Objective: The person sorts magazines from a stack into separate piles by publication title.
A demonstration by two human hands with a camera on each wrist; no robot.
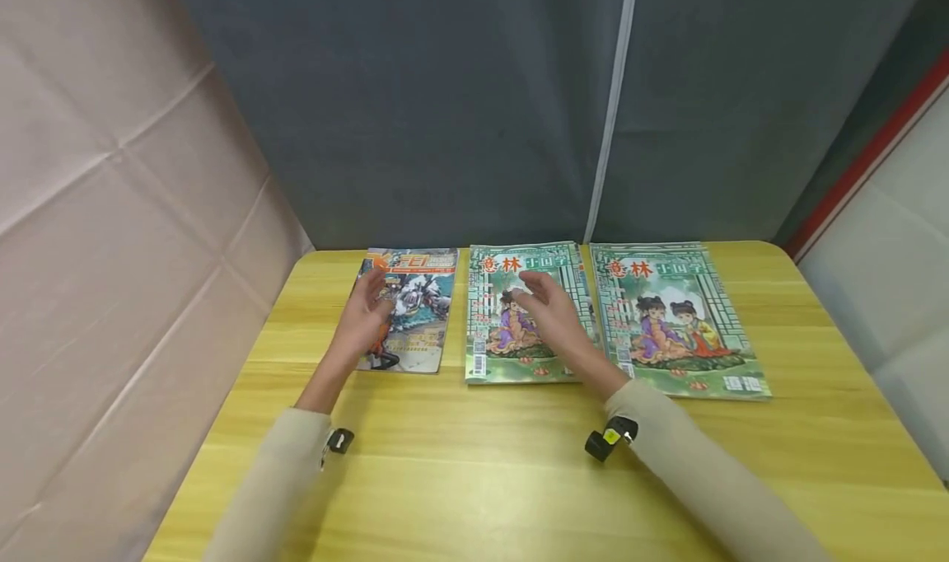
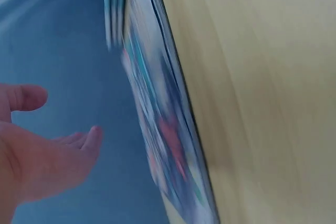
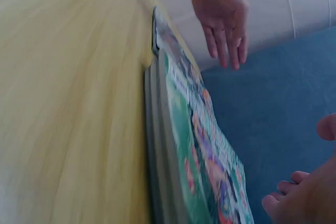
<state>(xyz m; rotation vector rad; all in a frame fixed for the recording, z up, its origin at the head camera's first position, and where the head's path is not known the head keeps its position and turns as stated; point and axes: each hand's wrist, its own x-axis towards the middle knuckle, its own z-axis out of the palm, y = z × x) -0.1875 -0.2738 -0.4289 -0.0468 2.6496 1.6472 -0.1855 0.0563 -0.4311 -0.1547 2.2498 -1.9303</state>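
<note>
Three piles of magazines lie in a row on the wooden table. My left hand [image 1: 362,315] hovers over the left edge of the left magazine [image 1: 423,323], which has an orange title; thumb and fingers are apart and hold nothing. Above the middle green magazine stack [image 1: 485,331] hangs my right hand [image 1: 552,311], fingers relaxed and empty. In the left wrist view the left hand [image 2: 47,156] is clear of the magazine [image 2: 163,124]. The right wrist view has the right hand [image 3: 310,192] beside the thick stack [image 3: 178,145], not touching it, and the left hand [image 3: 220,14] beyond.
At the right lies another green magazine stack [image 1: 682,331], close beside the middle one. A dark grey curtain [image 1: 445,117] hangs behind the table's back edge. Pale quilted cloth [image 1: 133,257] covers the left side. The yellow wooden table [image 1: 460,471] extends in front of the magazines.
</note>
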